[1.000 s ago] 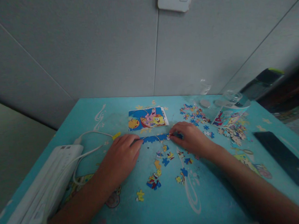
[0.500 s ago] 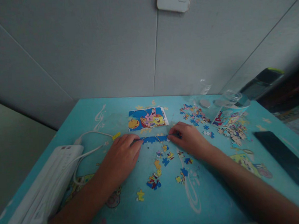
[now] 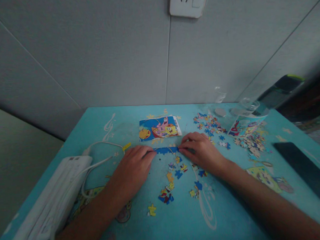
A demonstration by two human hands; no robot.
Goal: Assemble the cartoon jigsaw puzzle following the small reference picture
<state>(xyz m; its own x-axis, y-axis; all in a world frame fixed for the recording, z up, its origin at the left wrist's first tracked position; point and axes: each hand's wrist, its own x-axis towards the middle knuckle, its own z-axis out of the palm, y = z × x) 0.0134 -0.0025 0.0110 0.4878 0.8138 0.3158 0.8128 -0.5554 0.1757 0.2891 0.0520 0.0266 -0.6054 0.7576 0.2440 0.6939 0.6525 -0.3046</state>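
Observation:
A narrow strip of joined blue puzzle pieces (image 3: 165,150) lies flat on the table between my two hands. My left hand (image 3: 135,163) closes its thumb and fingertips on the strip's left end. At the right end, my right hand (image 3: 200,150) pinches the strip between thumb and index finger, its fingertips partly covering that end. Just beyond the strip lies a cartoon picture card (image 3: 160,128). Loose puzzle pieces (image 3: 165,196) are scattered nearer to me, among them a yellow piece (image 3: 151,209) and a blue piece (image 3: 178,174).
A white power strip (image 3: 54,197) with cables lies on the left. Piled puzzle pieces (image 3: 206,122) sit at the back right, beside a printed container (image 3: 244,125) and more pieces (image 3: 253,146). A dark phone-like slab (image 3: 306,172) rests far right. A wall stands behind the table.
My right hand has shifted slightly left, its thumb and index finger closing in on the strip's right end. My left hand keeps its grip. The whole view has shifted a little.

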